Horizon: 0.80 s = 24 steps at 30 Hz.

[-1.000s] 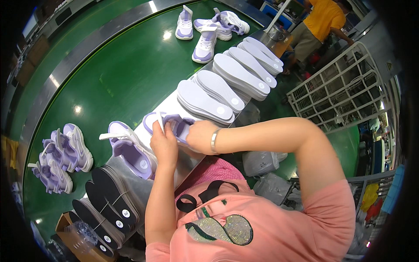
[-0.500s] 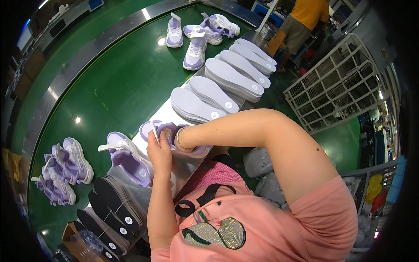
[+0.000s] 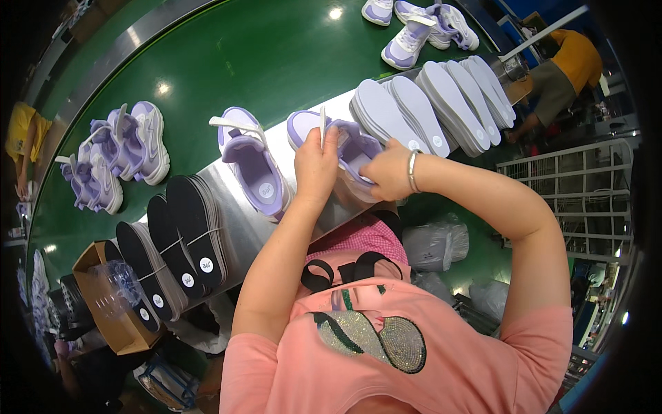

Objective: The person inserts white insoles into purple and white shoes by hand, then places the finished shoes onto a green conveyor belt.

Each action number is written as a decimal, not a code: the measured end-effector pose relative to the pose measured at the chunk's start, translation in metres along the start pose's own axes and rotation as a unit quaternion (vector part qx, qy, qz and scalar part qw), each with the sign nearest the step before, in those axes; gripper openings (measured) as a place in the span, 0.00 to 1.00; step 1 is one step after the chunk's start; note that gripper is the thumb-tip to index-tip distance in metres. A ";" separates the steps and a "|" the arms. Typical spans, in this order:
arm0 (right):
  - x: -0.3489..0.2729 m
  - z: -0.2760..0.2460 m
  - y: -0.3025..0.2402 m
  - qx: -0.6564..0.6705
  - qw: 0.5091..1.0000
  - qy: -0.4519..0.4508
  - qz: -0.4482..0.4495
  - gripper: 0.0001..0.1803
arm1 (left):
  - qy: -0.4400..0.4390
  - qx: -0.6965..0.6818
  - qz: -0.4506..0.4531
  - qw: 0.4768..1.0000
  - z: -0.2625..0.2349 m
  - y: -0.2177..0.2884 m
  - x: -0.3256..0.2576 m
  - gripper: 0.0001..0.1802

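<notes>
My left hand (image 3: 316, 165) and my right hand (image 3: 386, 171) both grip a lilac-and-white sneaker (image 3: 348, 145) lying on the metal ledge (image 3: 231, 196) in front of me. The left hand pinches its white tongue strap, which sticks up. The right hand, with a bracelet on its wrist, covers the shoe's heel end. A second matching sneaker (image 3: 252, 162) lies open side up just left of it on the ledge.
White insoles (image 3: 427, 107) are fanned out on the right of the ledge, black insoles (image 3: 176, 241) on the left. More lilac sneakers (image 3: 117, 155) ride the green conveyor (image 3: 227, 62). A cardboard box (image 3: 107, 303) sits lower left; a wire cage (image 3: 572, 200) stands right. A person in orange (image 3: 565, 69) works far right.
The view has shifted so the shoe and ledge sit higher and nearer the centre. Both hands stay on the sneaker; the left hand has lifted its tongue strap upright.
</notes>
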State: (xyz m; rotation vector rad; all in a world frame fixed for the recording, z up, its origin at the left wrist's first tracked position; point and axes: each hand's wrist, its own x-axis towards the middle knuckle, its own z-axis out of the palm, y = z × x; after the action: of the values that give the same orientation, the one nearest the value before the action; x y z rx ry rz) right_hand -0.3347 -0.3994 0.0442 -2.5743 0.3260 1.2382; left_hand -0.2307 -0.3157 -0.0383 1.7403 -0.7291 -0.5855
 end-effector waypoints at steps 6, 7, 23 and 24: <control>0.007 0.020 0.017 0.009 1.000 0.008 -0.013 0.17 | -0.033 -0.179 -0.095 0.979 0.014 -0.012 0.006 0.22; 0.006 0.017 0.018 0.019 0.999 0.020 -0.022 0.16 | -0.048 -0.199 -0.108 0.973 0.012 -0.010 0.006 0.21; 0.005 -0.015 0.048 0.543 0.772 0.293 -0.155 0.05 | -0.034 -0.161 -0.067 0.984 0.019 -0.019 0.011 0.24; -0.004 -0.014 0.044 0.532 0.773 0.319 -0.128 0.05 | -0.033 -0.162 -0.064 0.984 0.014 -0.003 0.004 0.24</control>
State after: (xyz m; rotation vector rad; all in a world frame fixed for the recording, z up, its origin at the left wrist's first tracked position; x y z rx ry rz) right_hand -0.3412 -0.4453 0.0498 -1.7806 0.5637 -0.0705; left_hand -0.2368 -0.3273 -0.0453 1.4762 -0.5342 -0.8068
